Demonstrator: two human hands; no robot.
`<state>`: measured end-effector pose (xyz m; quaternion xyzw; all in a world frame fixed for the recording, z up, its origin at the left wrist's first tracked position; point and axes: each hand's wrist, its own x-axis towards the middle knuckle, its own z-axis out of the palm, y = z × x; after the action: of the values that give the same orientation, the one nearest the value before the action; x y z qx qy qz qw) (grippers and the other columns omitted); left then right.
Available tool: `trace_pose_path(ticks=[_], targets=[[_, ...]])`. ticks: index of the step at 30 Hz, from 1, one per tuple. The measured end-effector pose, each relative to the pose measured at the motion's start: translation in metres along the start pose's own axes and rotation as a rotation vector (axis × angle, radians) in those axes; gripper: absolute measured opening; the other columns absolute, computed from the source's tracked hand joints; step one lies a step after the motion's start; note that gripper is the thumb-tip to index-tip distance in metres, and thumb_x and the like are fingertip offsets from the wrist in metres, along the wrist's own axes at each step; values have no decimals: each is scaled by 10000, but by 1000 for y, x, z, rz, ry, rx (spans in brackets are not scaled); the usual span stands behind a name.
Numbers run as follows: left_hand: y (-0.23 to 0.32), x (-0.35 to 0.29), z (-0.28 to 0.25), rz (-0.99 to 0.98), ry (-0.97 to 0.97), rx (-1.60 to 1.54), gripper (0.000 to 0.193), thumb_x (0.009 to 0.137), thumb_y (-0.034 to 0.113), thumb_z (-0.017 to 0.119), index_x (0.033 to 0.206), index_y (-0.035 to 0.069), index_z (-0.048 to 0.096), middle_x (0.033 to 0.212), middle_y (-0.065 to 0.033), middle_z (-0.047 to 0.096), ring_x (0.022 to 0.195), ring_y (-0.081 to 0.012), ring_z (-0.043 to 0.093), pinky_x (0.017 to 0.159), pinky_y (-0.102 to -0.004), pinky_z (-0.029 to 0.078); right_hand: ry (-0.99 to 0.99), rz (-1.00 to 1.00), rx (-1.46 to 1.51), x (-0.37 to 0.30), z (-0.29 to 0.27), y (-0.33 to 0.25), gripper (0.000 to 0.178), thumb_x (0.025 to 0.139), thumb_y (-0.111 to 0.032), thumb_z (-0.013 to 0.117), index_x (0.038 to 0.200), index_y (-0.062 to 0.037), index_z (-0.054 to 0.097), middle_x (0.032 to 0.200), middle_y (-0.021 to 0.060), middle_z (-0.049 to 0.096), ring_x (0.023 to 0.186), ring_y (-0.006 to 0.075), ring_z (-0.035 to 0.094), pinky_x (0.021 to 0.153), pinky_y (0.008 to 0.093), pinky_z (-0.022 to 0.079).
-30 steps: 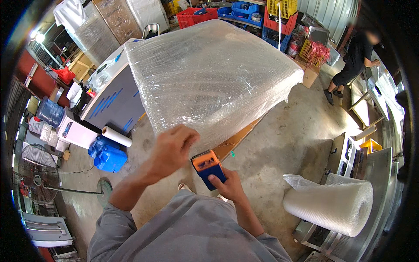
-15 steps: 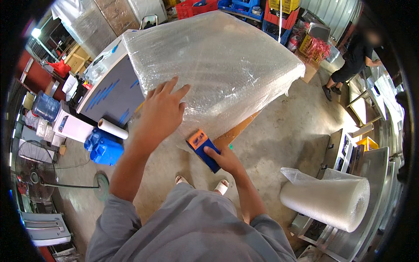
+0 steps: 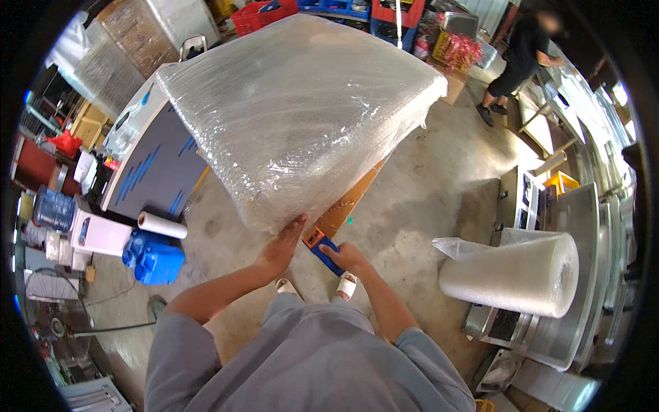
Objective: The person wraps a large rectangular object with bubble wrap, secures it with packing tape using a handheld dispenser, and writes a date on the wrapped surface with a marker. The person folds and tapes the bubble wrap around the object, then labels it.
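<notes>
A large flat-topped item in bubble wrap and clear film (image 3: 295,103) stands in front of me, its near corner pointing toward my body. My left hand (image 3: 280,248) lies against that corner, fingers stretched out along the wrap, holding nothing. Just to its right, my right hand (image 3: 349,258) is closed around a blue-and-orange hand tool that looks like a tape dispenser (image 3: 322,252). The tool's orange end is close to the lower wrapped edge. A brown, board-like side (image 3: 351,200) shows below the wrap on the right.
A bubble wrap roll (image 3: 508,275) lies on metal units at right. At left are a dark-fronted table (image 3: 147,165), a white film roll (image 3: 163,224), blue jugs (image 3: 154,257) and a stand fan. A person in black (image 3: 522,55) stands far right. Crates line the back.
My left hand has come down from the top of the wrap to its near corner. The right hand with the tape dispenser has shifted slightly lower. My view has turned a little rightward.
</notes>
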<state>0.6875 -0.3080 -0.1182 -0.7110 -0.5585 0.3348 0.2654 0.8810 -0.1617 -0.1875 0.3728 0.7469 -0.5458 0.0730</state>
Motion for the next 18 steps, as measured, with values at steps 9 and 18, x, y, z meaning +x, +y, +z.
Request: trace_pose_path(ticks=[9,18], targets=[[45,25,68,42,151,174,667,1009,294,387,1557,-76,297,1695,-169,168,1580,-310,84,1269,-482,-88,103,266,-143,4,23,-6,808,859,-721,610,906,76,733,904,270,724,853,376,723,745,475,542],[28,40,42,244,39,494,619,1056,270,355,1584,-39,257,1692,-123,201,1560,-319,172,1282,-472,86,126,377,-502,-24,13,-68,689,815,-668,682,1104,-47,753,1149,163,738,1084,361,703,891,442,567]])
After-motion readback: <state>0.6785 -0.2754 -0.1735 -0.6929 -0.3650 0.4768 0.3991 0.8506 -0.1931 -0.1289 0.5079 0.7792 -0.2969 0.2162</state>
